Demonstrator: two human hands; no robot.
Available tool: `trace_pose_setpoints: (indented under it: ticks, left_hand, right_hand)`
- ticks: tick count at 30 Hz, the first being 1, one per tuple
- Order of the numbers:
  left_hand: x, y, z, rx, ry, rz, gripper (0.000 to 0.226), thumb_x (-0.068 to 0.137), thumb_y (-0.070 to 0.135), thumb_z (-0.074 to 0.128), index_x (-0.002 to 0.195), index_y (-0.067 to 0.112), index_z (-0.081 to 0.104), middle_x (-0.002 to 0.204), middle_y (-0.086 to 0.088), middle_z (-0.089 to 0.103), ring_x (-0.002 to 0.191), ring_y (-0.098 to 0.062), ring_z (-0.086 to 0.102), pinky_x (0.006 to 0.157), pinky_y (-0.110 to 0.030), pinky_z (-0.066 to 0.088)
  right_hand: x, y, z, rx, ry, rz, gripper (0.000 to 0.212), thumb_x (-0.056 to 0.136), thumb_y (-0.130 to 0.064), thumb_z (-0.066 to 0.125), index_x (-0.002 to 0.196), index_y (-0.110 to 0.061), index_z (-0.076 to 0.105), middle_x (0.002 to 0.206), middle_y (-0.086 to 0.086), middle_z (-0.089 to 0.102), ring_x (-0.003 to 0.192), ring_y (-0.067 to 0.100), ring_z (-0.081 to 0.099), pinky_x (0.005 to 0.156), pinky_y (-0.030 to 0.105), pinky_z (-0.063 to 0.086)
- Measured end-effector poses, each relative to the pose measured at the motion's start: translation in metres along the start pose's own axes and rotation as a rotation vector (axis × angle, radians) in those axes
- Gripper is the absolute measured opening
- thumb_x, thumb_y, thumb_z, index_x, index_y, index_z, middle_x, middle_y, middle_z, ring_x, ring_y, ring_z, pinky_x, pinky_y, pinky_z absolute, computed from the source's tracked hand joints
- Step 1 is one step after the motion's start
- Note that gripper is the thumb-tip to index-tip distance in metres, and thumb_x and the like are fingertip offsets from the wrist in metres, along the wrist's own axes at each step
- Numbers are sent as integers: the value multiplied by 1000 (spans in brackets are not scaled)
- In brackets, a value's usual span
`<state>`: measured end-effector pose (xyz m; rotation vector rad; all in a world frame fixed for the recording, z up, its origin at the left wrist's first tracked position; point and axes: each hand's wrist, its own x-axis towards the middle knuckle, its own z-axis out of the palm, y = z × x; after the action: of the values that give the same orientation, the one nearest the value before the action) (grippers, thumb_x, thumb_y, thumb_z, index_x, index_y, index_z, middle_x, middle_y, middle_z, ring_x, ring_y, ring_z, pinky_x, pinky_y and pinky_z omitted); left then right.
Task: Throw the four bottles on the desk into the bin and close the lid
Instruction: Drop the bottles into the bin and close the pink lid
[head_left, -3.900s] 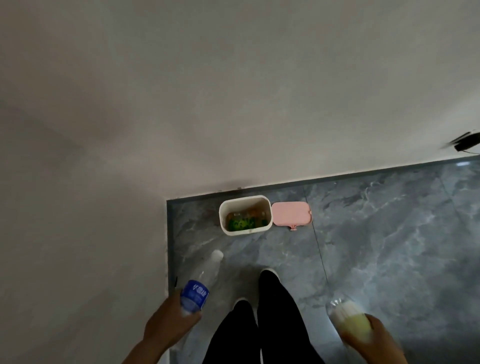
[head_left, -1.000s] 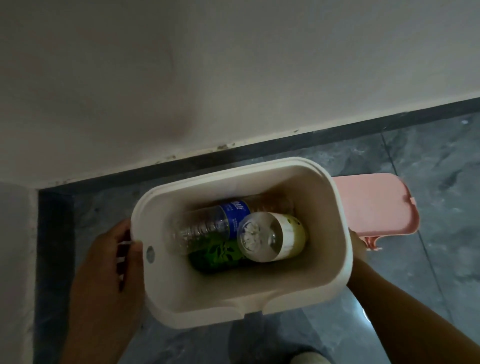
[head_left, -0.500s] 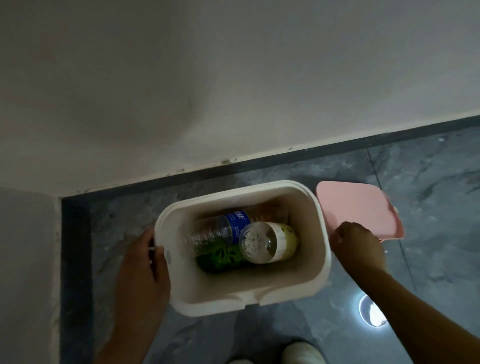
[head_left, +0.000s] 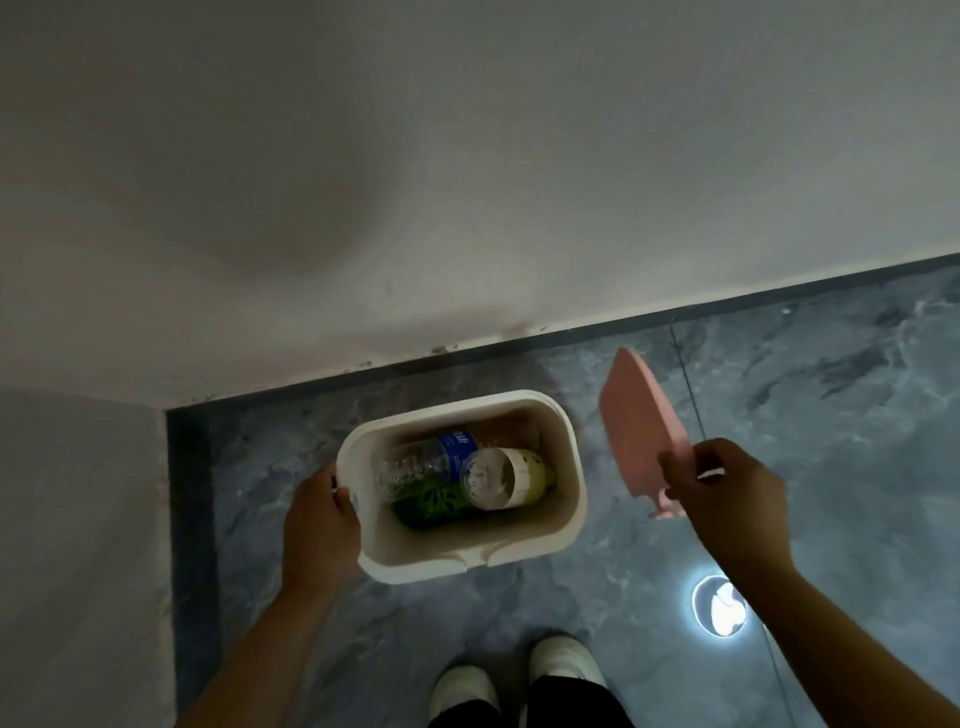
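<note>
Pink lid (head_left: 636, 436) pinched in right hand (head_left: 727, 493), tilted beside open bin (head_left: 566, 499), left hand (head_left: 319, 525) gripping its rim

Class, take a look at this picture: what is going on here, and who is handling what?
A person stands over a white bin on the floor in a corner. The left hand grips the bin's left rim, and the right hand holds the pink lid raised and tilted beside the bin, off the floor. Bottles lie inside: a clear bottle with a blue label, a yellow-labelled bottle and something green beneath. The bin is open; the lid is not yet on.
</note>
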<state>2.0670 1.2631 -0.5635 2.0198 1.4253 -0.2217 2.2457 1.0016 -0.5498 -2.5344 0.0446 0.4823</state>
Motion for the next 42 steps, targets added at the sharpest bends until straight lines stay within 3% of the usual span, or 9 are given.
trace_pose_setpoints:
  ticks: [3, 7, 11, 23, 26, 30, 35, 38, 42]
  left_hand:
    - [-4, 9, -7, 2, -45, -12, 23, 94, 9, 43, 111, 3, 58, 106, -20, 65, 93, -29, 61, 82, -37, 51]
    - [-13, 19, -18, -11, -55, -7, 25, 94, 8, 43, 115, 3, 56, 113, -21, 62, 99, -31, 61, 88, -41, 52]
    - [-19, 26, -25, -5, -73, -18, 27, 95, 10, 43, 118, 3, 55, 116, -22, 60, 101, -31, 61, 91, -43, 53]
    - [-23, 36, -29, -658, -390, -213, 29, 91, 16, 52, 119, 16, 54, 122, -17, 59, 104, -30, 61, 97, -44, 47]
    - [-24, 25, -29, -515, -392, -127, 30, 90, 16, 52, 119, 10, 56, 120, -17, 61, 110, -33, 58, 101, -53, 45]
    - [-25, 5, -26, -357, -279, -125, 37, 89, 17, 56, 124, 4, 52, 108, -6, 58, 99, -26, 58, 80, -32, 52]
    - [-23, -10, -17, -251, -164, -124, 30, 87, 11, 57, 116, 3, 60, 105, -12, 64, 90, -26, 61, 77, -34, 52]
    - [-22, -16, -11, -145, -92, -46, 23, 87, 13, 57, 108, 4, 64, 90, -4, 61, 82, -21, 57, 58, -21, 39]
    - [-21, -22, -4, -112, -49, 9, 22, 87, 14, 58, 106, 4, 64, 99, -11, 68, 81, -18, 56, 61, -24, 40]
  right_hand:
    - [-11, -15, -23, 148, 21, 25, 15, 81, -22, 68, 75, -10, 63, 72, 11, 72, 64, 25, 69, 52, 7, 43]
    - [-25, -40, -57, 335, 19, 36, 13, 82, -25, 67, 74, -15, 65, 60, -3, 72, 50, -9, 65, 47, -4, 41]
    - [-34, -60, -85, 474, 47, -11, 15, 80, -27, 67, 66, -27, 61, 56, -28, 68, 51, -14, 63, 49, -6, 41]
    - [-48, -56, -44, 926, -448, 179, 13, 65, -26, 69, 71, -16, 76, 56, 11, 71, 51, 15, 68, 52, 18, 56]
    - [-53, -50, -19, 907, -520, 244, 22, 67, -27, 70, 81, -11, 74, 61, 10, 72, 56, 16, 69, 55, 20, 57]
    - [-54, -46, 10, 699, -541, 225, 20, 88, -13, 59, 107, -14, 61, 76, 6, 73, 58, 12, 70, 55, 20, 57]
    - [-51, -42, 34, 386, -517, 75, 53, 89, -14, 58, 138, -24, 38, 106, 15, 67, 72, 18, 67, 69, 25, 56]
    - [-49, -38, 45, 202, -444, -7, 54, 87, -14, 62, 137, -17, 44, 114, 12, 64, 83, 21, 63, 79, 29, 50]
    - [-48, -33, 52, 89, -362, -59, 49, 84, -16, 65, 131, -15, 52, 112, 12, 65, 85, 21, 63, 77, 24, 44]
